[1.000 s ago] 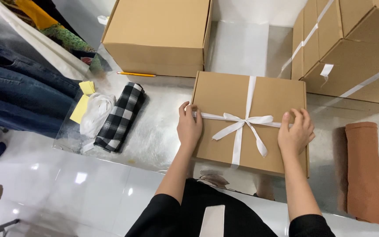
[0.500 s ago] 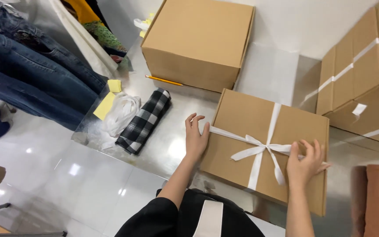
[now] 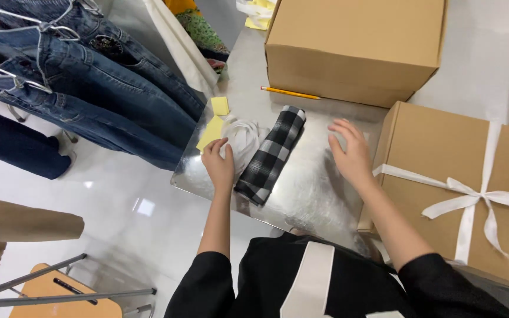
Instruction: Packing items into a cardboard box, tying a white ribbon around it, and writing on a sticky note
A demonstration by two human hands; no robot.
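My left hand (image 3: 219, 165) rests on a clear plastic bag (image 3: 244, 141) at the left end of a shiny metal table (image 3: 307, 194), fingers spread over it. Just right of the bag lies a rolled black-and-white checked cloth (image 3: 272, 154). My right hand (image 3: 351, 154) hovers open above the table, right of the roll and beside the left side of a brown cardboard box tied with a white ribbon bow (image 3: 466, 188). Neither hand grips anything that I can see.
A large plain cardboard box (image 3: 354, 47) stands at the back with a yellow pencil (image 3: 290, 93) in front of it. Yellow sticky notes (image 3: 214, 121) lie by the bag. Jeans on hangers (image 3: 83, 82) hang left. A wooden stool (image 3: 60, 294) stands on the floor.
Both hands have left the ribboned box and moved left. The left hand now lies on the plastic bag, the right hovers beside the checked roll. The view has shifted left.
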